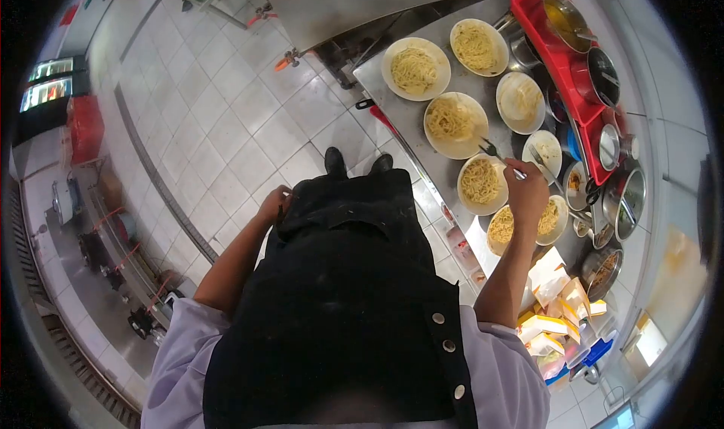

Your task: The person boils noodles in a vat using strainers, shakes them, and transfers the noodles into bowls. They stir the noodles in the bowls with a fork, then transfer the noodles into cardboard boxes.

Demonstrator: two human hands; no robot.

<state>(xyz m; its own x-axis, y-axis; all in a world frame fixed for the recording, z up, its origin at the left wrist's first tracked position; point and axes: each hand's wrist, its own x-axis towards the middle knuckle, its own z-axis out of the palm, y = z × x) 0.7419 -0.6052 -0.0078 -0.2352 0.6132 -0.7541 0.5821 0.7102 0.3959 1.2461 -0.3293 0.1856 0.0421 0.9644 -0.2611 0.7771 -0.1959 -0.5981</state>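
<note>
My right hand is closed round the handle of a fork, whose tines are near the rim of a white bowl of noodles. Just below the fork is another noodle bowl. Under my right wrist and forearm are two smaller bowls with noodles. Down at my left side, my left hand hangs beside the black apron, its fingers curled; whether it holds anything is hidden. A white bowl with a pale smear and a small bowl with a utensil stand further right.
More noodle bowls stand on the steel table. A red tray with metal pots runs along its far right side. Packages lie at the near end. A red-handled object juts over the table's left edge. Tiled floor lies left.
</note>
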